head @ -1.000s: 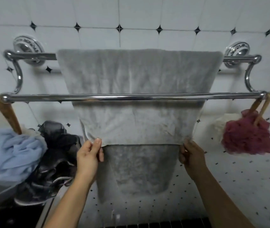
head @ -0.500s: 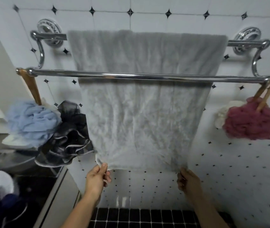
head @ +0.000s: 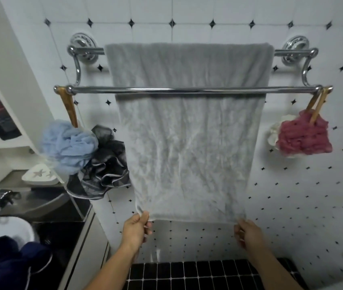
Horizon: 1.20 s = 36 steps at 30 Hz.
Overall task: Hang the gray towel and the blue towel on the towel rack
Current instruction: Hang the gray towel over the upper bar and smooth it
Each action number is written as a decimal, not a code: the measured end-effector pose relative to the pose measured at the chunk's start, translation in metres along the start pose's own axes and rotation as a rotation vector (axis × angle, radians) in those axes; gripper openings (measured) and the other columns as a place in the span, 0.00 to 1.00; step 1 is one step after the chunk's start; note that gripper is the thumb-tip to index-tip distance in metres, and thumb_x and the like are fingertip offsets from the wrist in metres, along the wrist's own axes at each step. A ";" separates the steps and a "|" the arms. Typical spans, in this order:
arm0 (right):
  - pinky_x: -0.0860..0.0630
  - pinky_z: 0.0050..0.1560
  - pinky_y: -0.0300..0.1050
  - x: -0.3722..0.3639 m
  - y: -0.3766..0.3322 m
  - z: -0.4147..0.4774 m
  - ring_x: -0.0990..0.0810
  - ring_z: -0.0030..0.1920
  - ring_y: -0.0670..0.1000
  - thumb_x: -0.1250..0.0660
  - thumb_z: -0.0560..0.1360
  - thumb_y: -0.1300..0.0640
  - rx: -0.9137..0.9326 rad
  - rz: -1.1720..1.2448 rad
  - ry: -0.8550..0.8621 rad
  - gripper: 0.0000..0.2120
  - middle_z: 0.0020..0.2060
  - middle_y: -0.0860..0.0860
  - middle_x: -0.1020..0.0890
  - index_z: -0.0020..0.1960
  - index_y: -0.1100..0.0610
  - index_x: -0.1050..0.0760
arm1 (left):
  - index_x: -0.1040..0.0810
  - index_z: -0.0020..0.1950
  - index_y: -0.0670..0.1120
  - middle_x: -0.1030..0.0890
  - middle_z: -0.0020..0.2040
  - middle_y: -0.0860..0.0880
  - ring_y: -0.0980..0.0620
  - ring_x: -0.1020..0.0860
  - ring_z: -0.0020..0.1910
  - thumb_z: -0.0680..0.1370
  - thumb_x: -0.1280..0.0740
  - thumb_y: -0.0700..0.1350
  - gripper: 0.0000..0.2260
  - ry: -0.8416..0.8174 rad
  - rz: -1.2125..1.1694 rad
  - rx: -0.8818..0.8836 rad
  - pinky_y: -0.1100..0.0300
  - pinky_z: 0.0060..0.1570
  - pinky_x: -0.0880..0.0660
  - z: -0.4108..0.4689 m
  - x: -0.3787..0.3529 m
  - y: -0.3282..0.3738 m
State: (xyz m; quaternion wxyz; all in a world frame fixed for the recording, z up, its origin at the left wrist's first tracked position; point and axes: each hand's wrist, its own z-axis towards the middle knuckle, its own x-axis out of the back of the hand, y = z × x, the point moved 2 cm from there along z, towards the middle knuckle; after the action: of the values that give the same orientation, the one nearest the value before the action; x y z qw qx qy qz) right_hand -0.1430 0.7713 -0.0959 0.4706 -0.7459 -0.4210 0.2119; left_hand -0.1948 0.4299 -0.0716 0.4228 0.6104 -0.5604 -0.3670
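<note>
The gray towel hangs over the back bar of the chrome towel rack and falls behind the front bar. My left hand pinches the towel's lower left corner. At the lower right corner, my right hand grips the bottom edge. The cloth is stretched flat between both hands. A dark blue towel lies bunched at the bottom left, on the edge of a white sink.
A light blue pouf and a black pouf hang from the rack's left end, a red pouf from its right end. A soap dish and a dark counter lie to the left. Black tiles run below.
Both hands have drawn the towel's front edge downward, from about the middle of the hanging cloth to its full length. The view has pulled back and shifted left, showing the blue towel.
</note>
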 end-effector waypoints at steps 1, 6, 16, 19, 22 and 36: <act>0.39 0.26 0.40 0.003 0.001 -0.002 0.32 0.24 0.52 0.40 0.82 0.55 -0.017 -0.020 0.022 0.14 0.29 0.56 0.25 0.41 0.61 0.29 | 0.23 0.43 0.42 0.21 0.36 0.46 0.52 0.26 0.28 0.81 0.36 0.48 0.12 -0.016 0.010 0.006 0.60 0.28 0.32 -0.004 -0.001 0.002; 0.31 0.32 0.47 0.006 -0.019 -0.008 0.26 0.31 0.56 0.36 0.80 0.57 -0.098 -0.117 0.060 0.14 0.35 0.61 0.21 0.43 0.67 0.24 | 0.24 0.42 0.41 0.21 0.37 0.43 0.48 0.26 0.27 0.81 0.36 0.47 0.12 -0.033 0.091 0.123 0.62 0.27 0.36 -0.015 -0.003 0.017; 0.28 0.27 0.43 -0.004 -0.231 -0.070 0.26 0.21 0.51 0.35 0.79 0.57 0.752 -0.317 -0.045 0.15 0.26 0.59 0.20 0.35 0.59 0.21 | 0.21 0.41 0.40 0.16 0.33 0.44 0.51 0.20 0.25 0.79 0.35 0.40 0.08 -0.121 0.208 -0.408 0.65 0.20 0.31 -0.059 0.020 0.258; 0.24 0.33 0.48 -0.011 -0.318 -0.101 0.23 0.24 0.49 0.36 0.78 0.51 1.045 -0.257 0.062 0.14 0.27 0.53 0.19 0.36 0.55 0.22 | 0.20 0.37 0.46 0.16 0.37 0.44 0.49 0.18 0.35 0.74 0.33 0.41 0.06 0.197 0.025 -0.774 0.59 0.33 0.24 -0.065 0.034 0.349; 0.24 0.43 0.48 -0.007 -0.387 -0.115 0.20 0.35 0.50 0.35 0.77 0.51 1.228 -0.221 0.240 0.09 0.35 0.50 0.17 0.43 0.54 0.19 | 0.21 0.38 0.51 0.19 0.40 0.52 0.49 0.22 0.41 0.70 0.34 0.40 0.06 0.416 0.084 -0.840 0.54 0.45 0.26 -0.048 0.042 0.401; 0.26 0.56 0.58 -0.021 -0.474 -0.088 0.22 0.55 0.59 0.33 0.75 0.53 1.313 -0.867 0.267 0.06 0.49 0.51 0.15 0.47 0.48 0.16 | 0.26 0.36 0.42 0.29 0.30 0.46 0.53 0.29 0.24 0.73 0.41 0.27 0.13 -0.104 -0.003 -0.417 0.66 0.22 0.32 0.000 0.028 0.429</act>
State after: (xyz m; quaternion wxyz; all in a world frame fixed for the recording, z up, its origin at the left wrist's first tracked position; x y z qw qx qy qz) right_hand -0.2951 0.8039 0.3614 0.9008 -0.1053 -0.4027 0.1235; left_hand -0.3525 0.3958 0.3271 0.5099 0.4910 -0.4924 -0.5064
